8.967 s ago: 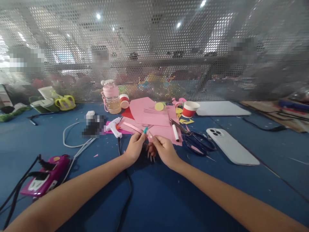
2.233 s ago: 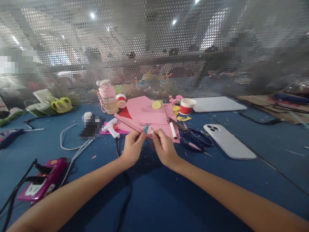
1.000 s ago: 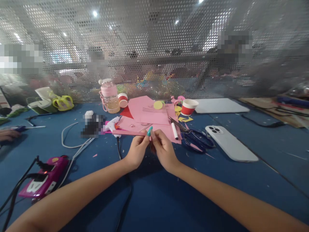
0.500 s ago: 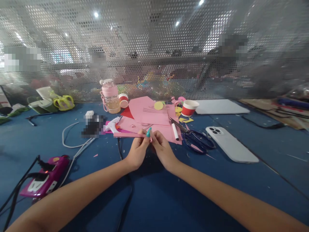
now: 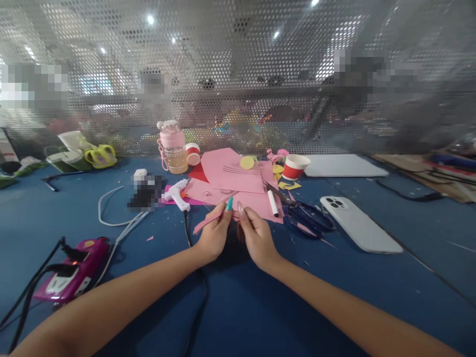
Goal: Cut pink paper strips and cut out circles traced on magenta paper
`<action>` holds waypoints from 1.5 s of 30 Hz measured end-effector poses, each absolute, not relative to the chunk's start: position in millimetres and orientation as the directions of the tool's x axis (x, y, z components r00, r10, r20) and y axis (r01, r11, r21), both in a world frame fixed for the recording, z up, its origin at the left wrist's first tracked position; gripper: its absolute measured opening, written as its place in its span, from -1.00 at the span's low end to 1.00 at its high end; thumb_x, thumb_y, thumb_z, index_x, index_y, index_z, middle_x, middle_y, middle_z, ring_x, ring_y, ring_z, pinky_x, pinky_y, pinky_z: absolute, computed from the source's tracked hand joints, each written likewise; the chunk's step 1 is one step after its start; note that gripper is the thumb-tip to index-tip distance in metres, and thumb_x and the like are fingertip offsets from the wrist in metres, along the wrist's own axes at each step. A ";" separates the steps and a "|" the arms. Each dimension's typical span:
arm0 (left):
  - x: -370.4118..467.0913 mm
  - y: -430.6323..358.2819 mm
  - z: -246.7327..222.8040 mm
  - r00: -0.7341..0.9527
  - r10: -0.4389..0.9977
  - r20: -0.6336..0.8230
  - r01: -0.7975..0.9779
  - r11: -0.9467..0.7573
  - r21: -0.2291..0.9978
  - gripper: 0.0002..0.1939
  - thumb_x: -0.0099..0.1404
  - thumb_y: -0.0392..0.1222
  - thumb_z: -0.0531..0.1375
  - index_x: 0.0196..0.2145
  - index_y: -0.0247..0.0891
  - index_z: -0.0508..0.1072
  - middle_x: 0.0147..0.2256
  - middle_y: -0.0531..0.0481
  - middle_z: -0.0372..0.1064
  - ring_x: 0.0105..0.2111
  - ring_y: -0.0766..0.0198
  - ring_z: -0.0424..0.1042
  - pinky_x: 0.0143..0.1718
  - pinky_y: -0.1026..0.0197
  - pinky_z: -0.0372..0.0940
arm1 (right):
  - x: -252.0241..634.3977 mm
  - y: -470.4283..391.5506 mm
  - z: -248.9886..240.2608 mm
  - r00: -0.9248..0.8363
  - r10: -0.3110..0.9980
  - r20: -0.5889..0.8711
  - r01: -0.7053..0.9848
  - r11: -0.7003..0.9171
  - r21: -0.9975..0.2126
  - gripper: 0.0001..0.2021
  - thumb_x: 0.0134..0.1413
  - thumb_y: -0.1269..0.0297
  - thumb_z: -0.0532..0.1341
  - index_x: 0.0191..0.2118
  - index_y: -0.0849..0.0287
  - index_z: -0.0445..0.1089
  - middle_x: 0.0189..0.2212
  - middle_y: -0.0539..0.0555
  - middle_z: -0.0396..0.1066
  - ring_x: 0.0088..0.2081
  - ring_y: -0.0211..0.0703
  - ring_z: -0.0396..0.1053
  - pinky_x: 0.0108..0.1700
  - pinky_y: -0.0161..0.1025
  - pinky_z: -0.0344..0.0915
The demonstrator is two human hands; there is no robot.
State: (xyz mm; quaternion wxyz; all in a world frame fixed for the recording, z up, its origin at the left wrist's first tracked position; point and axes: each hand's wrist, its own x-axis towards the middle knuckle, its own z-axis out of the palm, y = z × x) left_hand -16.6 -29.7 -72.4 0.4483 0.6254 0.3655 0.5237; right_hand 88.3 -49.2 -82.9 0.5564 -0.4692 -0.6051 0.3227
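As the left hand [image 5: 213,239] pinches the pink strip [image 5: 206,222], its length slants leftward, bodyward. Right hand [image 5: 259,242] grips the other end!

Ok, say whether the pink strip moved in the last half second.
Yes: the pink strip swung its free end down and right in view, away from the glue gun.
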 end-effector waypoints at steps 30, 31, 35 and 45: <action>-8.5 -30.7 -71.9 0.261 0.965 0.004 -0.302 0.078 0.950 -0.53 -0.14 0.18 0.26 -0.65 -0.28 0.20 -0.69 0.19 -0.02 -0.65 0.48 -0.05 -0.62 0.31 -0.14 | 92.7 -45.3 -76.3 0.013 0.973 0.232 -0.069 0.233 -0.970 -0.57 -0.10 -0.11 0.16 -0.63 0.15 0.11 -0.77 -0.17 -0.03 -0.73 -0.42 -0.07 -0.70 -0.38 -0.13; -8.3 -31.2 -72.4 0.258 0.966 -0.017 -0.287 0.094 0.953 -0.52 -0.13 0.20 0.25 -0.66 -0.27 0.19 -0.70 0.20 -0.05 -0.66 0.48 -0.08 -0.63 0.30 -0.17 | 92.7 -45.6 -75.9 0.032 0.971 0.235 -0.049 0.237 -0.970 -0.56 -0.11 -0.11 0.17 -0.65 0.15 0.09 -0.77 -0.17 -0.05 -0.72 -0.42 -0.08 -0.69 -0.38 -0.14; -8.6 -30.8 -75.4 0.273 0.961 -0.047 -0.281 0.127 0.951 -0.52 -0.12 0.20 0.24 -0.66 -0.28 0.20 -0.70 0.19 -0.04 -0.66 0.48 -0.08 -0.63 0.31 -0.16 | 92.6 -47.1 -76.5 0.068 0.957 0.282 0.018 0.281 -0.959 -0.54 -0.05 -0.07 0.14 -0.68 0.14 0.03 -0.78 -0.16 -0.06 -0.71 -0.41 -0.09 -0.67 -0.36 -0.13; -11.1 -32.7 -67.9 0.168 0.974 0.151 -0.251 -0.106 0.962 -0.67 0.02 0.04 0.22 -0.57 -0.28 0.27 -0.59 0.14 0.12 -0.53 0.41 0.11 -0.45 0.32 0.10 | 92.3 -49.6 -78.3 -0.034 0.941 0.336 0.075 0.338 -0.938 -0.63 0.07 -0.01 0.05 -0.58 0.14 0.07 -0.73 -0.15 -0.01 -0.68 -0.38 -0.02 -0.63 -0.35 -0.07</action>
